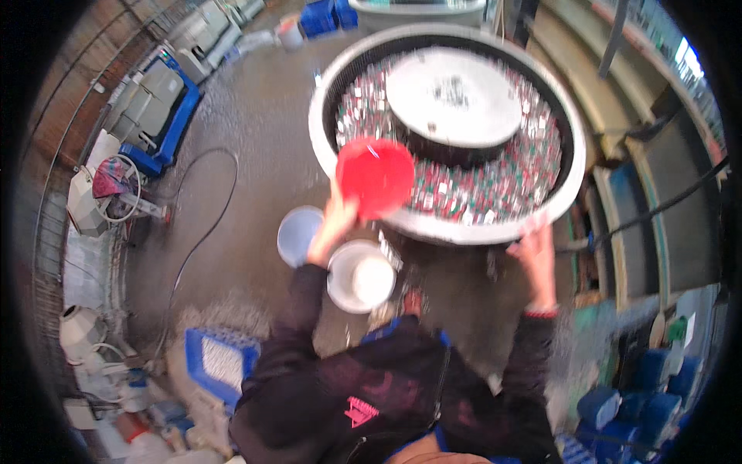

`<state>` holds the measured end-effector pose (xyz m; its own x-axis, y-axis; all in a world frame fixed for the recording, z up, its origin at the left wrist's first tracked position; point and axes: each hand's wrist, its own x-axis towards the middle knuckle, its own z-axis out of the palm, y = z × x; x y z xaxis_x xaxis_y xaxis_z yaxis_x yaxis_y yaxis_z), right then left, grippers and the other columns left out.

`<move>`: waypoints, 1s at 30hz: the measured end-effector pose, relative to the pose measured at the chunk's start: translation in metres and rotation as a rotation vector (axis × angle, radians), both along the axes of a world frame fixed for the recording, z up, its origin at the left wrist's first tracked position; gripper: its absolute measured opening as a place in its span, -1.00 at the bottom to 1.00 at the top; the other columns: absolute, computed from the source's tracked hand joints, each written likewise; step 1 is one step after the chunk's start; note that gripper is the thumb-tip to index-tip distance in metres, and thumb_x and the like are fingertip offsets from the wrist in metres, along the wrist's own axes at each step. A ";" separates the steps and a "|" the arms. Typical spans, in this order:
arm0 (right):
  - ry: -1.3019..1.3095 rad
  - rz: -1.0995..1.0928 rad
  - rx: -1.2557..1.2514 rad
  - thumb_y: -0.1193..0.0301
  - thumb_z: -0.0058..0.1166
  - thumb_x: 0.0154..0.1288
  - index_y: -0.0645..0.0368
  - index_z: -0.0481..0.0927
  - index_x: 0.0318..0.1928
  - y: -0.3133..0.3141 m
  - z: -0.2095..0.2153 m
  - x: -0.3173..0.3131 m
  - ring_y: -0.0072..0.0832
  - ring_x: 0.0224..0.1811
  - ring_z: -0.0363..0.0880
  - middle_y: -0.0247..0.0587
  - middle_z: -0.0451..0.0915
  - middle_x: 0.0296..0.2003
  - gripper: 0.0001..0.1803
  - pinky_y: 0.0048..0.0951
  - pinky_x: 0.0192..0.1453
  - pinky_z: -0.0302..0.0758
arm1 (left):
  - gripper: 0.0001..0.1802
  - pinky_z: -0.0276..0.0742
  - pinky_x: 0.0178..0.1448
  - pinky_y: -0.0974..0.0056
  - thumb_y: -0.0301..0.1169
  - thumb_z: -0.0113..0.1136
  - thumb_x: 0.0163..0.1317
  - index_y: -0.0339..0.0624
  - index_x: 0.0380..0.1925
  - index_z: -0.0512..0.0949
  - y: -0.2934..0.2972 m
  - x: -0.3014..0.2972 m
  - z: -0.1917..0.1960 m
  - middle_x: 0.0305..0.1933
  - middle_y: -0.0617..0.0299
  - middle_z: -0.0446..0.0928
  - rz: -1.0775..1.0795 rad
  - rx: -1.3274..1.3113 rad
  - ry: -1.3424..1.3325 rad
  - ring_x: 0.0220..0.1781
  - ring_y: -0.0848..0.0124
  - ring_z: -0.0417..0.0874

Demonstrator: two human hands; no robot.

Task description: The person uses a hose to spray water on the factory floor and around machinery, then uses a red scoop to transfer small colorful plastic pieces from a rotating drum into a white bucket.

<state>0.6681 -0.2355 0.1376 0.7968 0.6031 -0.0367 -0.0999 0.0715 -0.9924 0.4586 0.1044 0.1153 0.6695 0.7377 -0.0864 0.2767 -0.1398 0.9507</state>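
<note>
My left hand [338,219] grips the near left edge of a round red bowl [374,176], which is held over the left rim of a large round white-rimmed tub [570,179]. Small red, green and silvery pieces [495,189] fill the ring-shaped trough; they are too small to name. A round white cover [456,93] with a dark patch tops the tub's middle. At the near right rim is my right hand [535,255], blurred, its fingers apart with nothing in them. Whether it touches the rim, I cannot tell.
By my feet stand a white bucket [337,288] with something pale inside and a bluish bucket [298,232]. A dark cable [226,205] loops over the wet floor. A blue crate [202,379] holds white pieces. Stepped troughs [645,224] stand right; machines [147,108] line the left.
</note>
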 end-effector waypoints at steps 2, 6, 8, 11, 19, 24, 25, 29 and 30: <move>-0.008 -0.131 -0.067 0.26 -0.08 0.31 0.09 -0.09 0.35 -0.021 0.001 0.039 -0.38 0.10 0.35 -0.06 0.20 0.21 -0.30 -0.45 -0.03 0.47 | -0.10 0.53 -0.33 0.04 -0.39 -0.07 0.02 -0.28 0.29 -0.34 0.059 0.039 -0.001 -0.49 -0.13 0.55 -0.083 0.384 0.529 -0.48 0.01 0.61; -0.016 -0.251 -0.041 0.21 -0.13 0.34 0.10 0.05 0.31 -0.041 -0.005 0.112 -0.38 0.07 0.40 -0.07 0.32 0.12 -0.40 -0.43 -0.02 0.47 | -0.14 0.53 -0.40 0.07 -0.43 -0.08 0.03 -0.42 0.27 -0.30 0.129 0.113 -0.007 -0.51 -0.12 0.56 -0.043 0.939 0.806 -0.48 0.06 0.63; 0.011 -0.223 -0.094 0.21 -0.12 0.34 0.10 0.12 0.29 -0.033 -0.024 0.156 -0.41 0.03 0.43 -0.12 0.39 0.05 -0.43 -0.44 -0.01 0.43 | -0.15 0.53 -0.47 0.09 -0.44 -0.06 0.04 -0.48 0.25 -0.28 0.160 0.151 -0.019 -0.54 -0.07 0.56 -0.056 1.091 0.920 -0.52 0.10 0.62; -0.025 -0.081 -0.231 0.24 -0.07 0.31 0.08 0.21 0.26 -0.006 -0.068 0.238 -0.48 0.04 0.41 -0.17 0.46 -0.01 -0.46 -0.42 0.07 0.33 | -0.16 0.52 -0.52 0.13 -0.43 -0.05 0.06 -0.47 0.26 -0.25 0.201 0.192 -0.052 -0.60 0.03 0.54 0.074 1.242 0.957 -0.58 0.19 0.61; -0.566 -0.079 -1.354 0.14 -0.11 0.20 -0.03 0.11 0.27 0.111 -0.213 0.376 -0.01 0.18 0.24 0.09 0.31 0.11 -0.37 0.19 0.12 0.17 | -0.15 0.50 -0.57 0.28 -0.43 -0.03 -0.01 -0.61 0.22 -0.19 0.126 0.198 -0.149 -0.67 0.18 0.52 -0.031 1.105 1.141 -0.63 0.32 0.59; -0.546 -0.020 -1.425 -0.03 -0.15 0.16 -0.11 0.14 0.25 0.144 -0.224 0.353 0.08 0.01 0.39 0.15 0.43 -0.06 -0.34 0.20 -0.02 0.30 | -0.36 0.54 -0.35 0.07 -0.42 -0.01 -0.01 -0.65 -0.04 -0.03 0.051 0.187 -0.125 -0.50 -0.17 0.54 -0.099 0.471 1.223 -0.45 0.01 0.62; -0.510 0.062 -1.391 -0.05 -0.17 0.16 -0.09 0.18 0.23 0.143 -0.221 0.347 0.10 -0.06 0.45 0.15 0.48 -0.14 -0.34 0.12 -0.03 0.35 | -0.03 0.53 -0.35 0.09 -0.43 0.00 -0.01 -0.73 0.12 -0.47 0.035 0.190 -0.124 -0.48 -0.20 0.54 -0.173 0.455 1.156 -0.41 0.00 0.62; -0.264 0.259 -1.119 -0.21 -0.30 0.16 0.03 0.26 0.19 0.142 -0.206 0.297 0.08 -0.07 0.48 0.18 0.52 -0.14 -0.26 -0.01 0.01 0.36 | -0.68 0.50 -0.44 0.03 -0.38 -0.03 0.01 -0.57 -0.57 0.43 -0.024 0.210 -0.130 -0.64 -0.19 0.47 -0.245 0.116 1.009 -0.56 0.02 0.57; -0.245 0.298 -1.064 -0.20 -0.27 0.16 0.04 0.29 0.17 0.145 -0.200 0.278 0.08 -0.06 0.47 0.18 0.51 -0.13 -0.27 -0.05 0.04 0.35 | -0.68 0.49 -0.48 0.04 -0.36 -0.03 0.03 -0.53 -0.60 0.42 -0.038 0.215 -0.131 -0.68 -0.15 0.45 -0.243 0.008 0.967 -0.63 0.05 0.55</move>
